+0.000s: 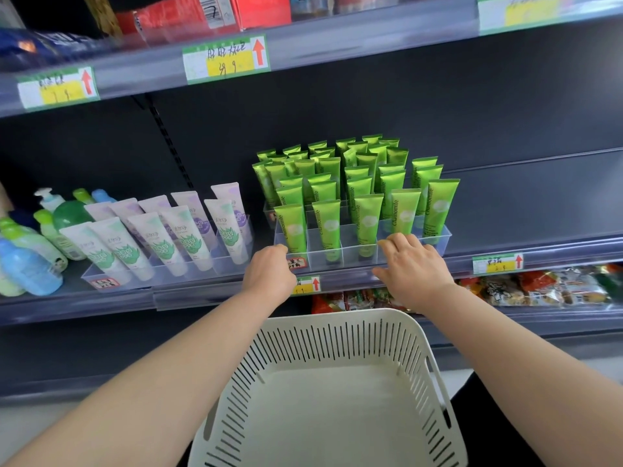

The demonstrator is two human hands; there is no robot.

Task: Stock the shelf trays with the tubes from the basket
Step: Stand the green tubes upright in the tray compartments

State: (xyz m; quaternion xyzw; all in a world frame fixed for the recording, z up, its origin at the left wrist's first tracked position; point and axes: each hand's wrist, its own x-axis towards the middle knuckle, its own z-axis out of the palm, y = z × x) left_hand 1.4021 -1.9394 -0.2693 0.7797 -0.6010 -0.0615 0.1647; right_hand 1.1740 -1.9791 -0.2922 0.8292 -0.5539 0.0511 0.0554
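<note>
Seemingly, stocking is nearly finished: no tubes are seen in the white slotted plastic basket [323,345] below the clear plastic divided tray [350,261], where shiny green tubes [358,187] are stood upright. The tray's front rim is gripped by the right hand [412,264]; the left hand [269,272] is set against its left corner with the fingers hidden, so its grasp cannot be told.

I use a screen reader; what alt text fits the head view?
Left hand and right hand hold the front rim of a clear tray of green tubes on a shelf. White tubes lean in a second tray further left. The white basket below shows no tubes.
</note>
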